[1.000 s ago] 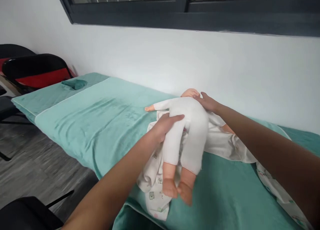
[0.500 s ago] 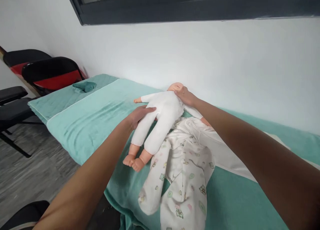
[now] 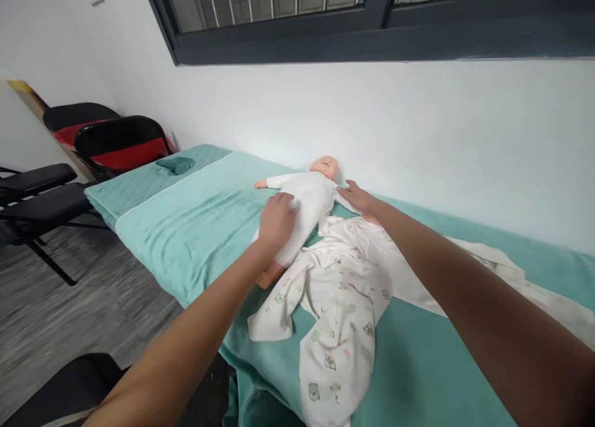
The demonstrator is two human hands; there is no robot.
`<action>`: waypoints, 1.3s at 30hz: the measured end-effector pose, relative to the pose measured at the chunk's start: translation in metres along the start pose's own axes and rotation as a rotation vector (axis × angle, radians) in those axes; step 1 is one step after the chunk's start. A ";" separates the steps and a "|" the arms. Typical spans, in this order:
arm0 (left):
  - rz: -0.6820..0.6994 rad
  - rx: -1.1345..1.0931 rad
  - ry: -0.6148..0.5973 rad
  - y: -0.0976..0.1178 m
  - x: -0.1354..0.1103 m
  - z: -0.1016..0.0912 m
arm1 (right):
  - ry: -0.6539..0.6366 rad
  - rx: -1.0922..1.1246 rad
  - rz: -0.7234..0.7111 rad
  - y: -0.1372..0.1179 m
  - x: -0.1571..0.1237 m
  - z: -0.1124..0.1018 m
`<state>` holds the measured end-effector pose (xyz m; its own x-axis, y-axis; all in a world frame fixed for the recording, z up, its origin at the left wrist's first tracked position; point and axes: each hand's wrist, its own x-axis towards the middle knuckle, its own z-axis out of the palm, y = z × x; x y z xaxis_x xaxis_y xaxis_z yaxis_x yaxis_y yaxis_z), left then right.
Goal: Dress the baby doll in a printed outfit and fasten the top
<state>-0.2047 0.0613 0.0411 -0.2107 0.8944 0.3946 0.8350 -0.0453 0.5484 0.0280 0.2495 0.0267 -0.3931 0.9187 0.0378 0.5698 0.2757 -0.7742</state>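
Note:
A baby doll (image 3: 304,191) in a white suit lies on its back on the green bed, its head near the wall. Over its lower body is my left hand (image 3: 277,219), fingers curled in against the white suit; the fingertips are partly hidden. My right hand (image 3: 357,198) rests at the doll's arm on the right, fingers stretched out and apart. White printed baby clothes (image 3: 341,303) with small bear figures are spread beside the doll, nearer to me. The doll's legs are mostly covered by my left hand and forearm.
The bed's green cover (image 3: 195,222) runs along the white wall beneath a dark window frame (image 3: 288,39). More white cloth (image 3: 493,256) lies to the right. Black and red chairs (image 3: 123,145) stand past the bed's left end, and a black seat (image 3: 79,390) is at lower left.
The doll now lies flat, nearer the wall. My right hand has left its head and moved down to its arm. My left hand has shifted from its hip onto its front.

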 end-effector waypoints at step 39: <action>0.387 -0.657 0.274 0.217 -0.184 -0.115 | -0.163 0.151 -0.212 -0.142 -0.423 -0.046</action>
<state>-0.0432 -0.1641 0.1726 -0.1557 0.6250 0.7650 0.4230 -0.6576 0.6233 0.1464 -0.1650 0.1492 -0.6092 0.7845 0.1160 0.3540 0.3999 -0.8454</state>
